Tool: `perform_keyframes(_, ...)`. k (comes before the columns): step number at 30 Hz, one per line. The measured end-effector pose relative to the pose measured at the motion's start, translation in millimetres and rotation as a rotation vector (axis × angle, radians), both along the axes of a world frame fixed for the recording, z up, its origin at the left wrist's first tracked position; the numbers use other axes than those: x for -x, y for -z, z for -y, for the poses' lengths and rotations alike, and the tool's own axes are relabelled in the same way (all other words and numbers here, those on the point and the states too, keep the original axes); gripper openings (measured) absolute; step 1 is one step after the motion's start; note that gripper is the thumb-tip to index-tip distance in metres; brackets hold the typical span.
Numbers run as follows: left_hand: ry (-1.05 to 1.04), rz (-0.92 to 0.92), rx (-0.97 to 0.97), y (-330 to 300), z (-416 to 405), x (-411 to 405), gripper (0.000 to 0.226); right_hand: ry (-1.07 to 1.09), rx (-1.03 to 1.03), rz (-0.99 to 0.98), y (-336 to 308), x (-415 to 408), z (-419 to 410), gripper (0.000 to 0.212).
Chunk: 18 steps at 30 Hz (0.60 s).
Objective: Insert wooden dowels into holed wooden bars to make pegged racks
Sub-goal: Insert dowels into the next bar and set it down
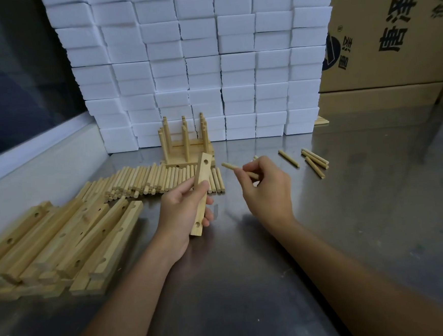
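Two pieces are in my grip. My left hand (182,212) clasps a pale, flat wooden bar with round holes (202,193) around its middle, leaving one hole exposed beyond the fingers and one below them. It looks light, rigid and dry, not slippery. My right hand (265,188) pinches a short, light-coloured wooden dowel (237,169) near its rear end, tip aimed left toward the bar's upper hole, not yet touching. Beyond my left hand lies a row of loose dowels (160,180), then finished pegged racks (186,144).

I see my left hand (184,210) and right hand (266,191) bare, forearms uncovered, no sleeves, gloves, rings or watch.
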<state>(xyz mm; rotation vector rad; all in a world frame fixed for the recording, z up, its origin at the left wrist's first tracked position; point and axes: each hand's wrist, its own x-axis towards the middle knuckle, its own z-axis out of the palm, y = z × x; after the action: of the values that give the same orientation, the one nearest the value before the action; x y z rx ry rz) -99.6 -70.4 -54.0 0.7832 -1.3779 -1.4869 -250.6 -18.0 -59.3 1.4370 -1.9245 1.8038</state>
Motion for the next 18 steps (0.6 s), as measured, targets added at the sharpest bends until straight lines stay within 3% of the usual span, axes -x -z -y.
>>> perform_keyframes(2, -0.001, -0.001, -0.008, -0.6, -0.6, -0.6, 0.015, 0.009, -0.049, -0.004, 1.3, 2.0, 0.9, 0.007)
perform_keyframes(6, 0.002, -0.004, -0.015, -1.8, -1.4, -0.7, 0.014, 0.063, -0.162, -0.097, 2.1, 5.3, 3.6, 0.027)
perform_keyframes(9, 0.003, 0.004, 0.003, -2.4, -2.3, -0.1, 0.014, 0.020, -0.125, -0.027, 0.5, 4.4, 2.5, 0.017)
perform_keyframes(12, 0.019, 0.040, 0.042, -1.7, -3.1, -0.4, 0.016, 0.036, -0.058, -0.070, -0.9, 2.1, -0.4, 0.040)
perform_keyframes(18, 0.069, 0.103, 0.122, 0.5, -5.4, -0.4, 0.015, 0.066, -0.037, -0.058, -3.9, -1.5, -3.7, 0.048)
